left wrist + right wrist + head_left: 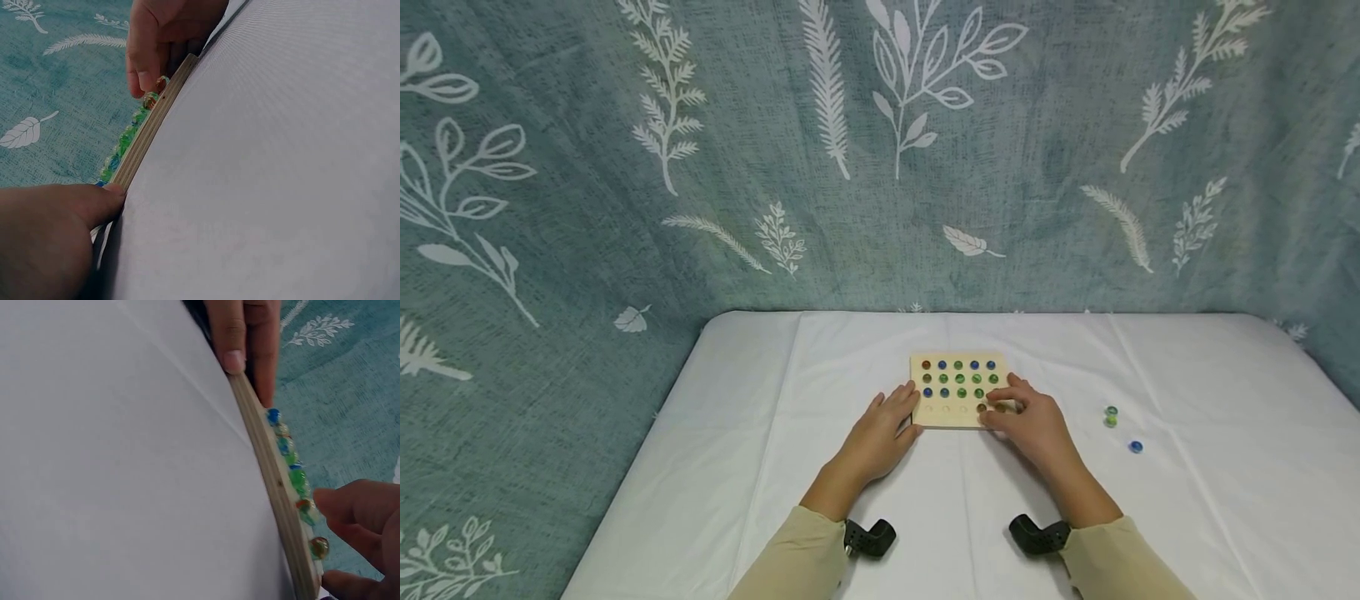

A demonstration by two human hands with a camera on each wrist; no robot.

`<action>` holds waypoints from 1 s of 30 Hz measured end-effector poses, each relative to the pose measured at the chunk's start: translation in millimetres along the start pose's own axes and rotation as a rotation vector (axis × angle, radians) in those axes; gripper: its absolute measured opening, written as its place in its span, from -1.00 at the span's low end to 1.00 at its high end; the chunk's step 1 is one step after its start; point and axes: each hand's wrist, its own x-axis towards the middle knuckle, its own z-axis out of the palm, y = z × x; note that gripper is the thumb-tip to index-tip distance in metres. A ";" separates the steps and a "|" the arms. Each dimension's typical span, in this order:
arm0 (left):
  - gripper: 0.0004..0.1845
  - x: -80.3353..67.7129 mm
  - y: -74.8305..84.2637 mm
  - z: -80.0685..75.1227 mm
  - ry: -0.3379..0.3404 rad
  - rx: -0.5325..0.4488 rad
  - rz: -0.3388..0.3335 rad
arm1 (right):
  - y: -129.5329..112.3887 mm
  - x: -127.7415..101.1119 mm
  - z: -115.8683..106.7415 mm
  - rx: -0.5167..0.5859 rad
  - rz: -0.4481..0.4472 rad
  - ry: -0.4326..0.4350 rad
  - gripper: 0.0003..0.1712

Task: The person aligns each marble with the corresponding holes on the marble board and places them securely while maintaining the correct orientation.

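Note:
A square wooden board [958, 417] lies on the white table, its holes holding blue, green and red-brown marbles [959, 378]. My left hand [883, 427] rests flat against the board's left edge, thumb [94, 206] touching the edge [147, 134]. My right hand [1032, 423] sits at the board's near right corner with its fingers [353, 503] loosely curled. A brown-green marble [319, 547] sits in a bottom-row hole between index finger and thumb, with a small gap on each side. The rest of the bottom row shows bare holes.
Two green marbles [1111, 415] and a blue one [1136, 447] lie loose on the cloth to the right of the board. A teal leaf-patterned curtain [880, 167] hangs behind the table. The table's left edge [647, 450] runs diagonally.

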 end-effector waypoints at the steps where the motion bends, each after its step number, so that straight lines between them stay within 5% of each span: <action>1: -0.37 -0.4 0.4 -0.1 -0.001 0.001 -0.001 | 0.6 0.2 -2.3 0.010 0.004 -0.006 -0.52; 12: -0.38 -0.1 0.4 0.0 -0.005 0.004 -0.005 | 3.4 -14.9 -62.2 -0.050 -0.031 0.074 -0.37; 20: -0.37 -0.1 -0.6 1.1 -0.010 0.000 -0.010 | 22.6 -28.7 -115.3 -0.069 0.083 0.103 -0.11; 30: -0.37 -0.7 0.3 0.0 -0.007 -0.017 -0.002 | 67.8 -39.9 -144.5 -0.312 0.189 0.088 -0.19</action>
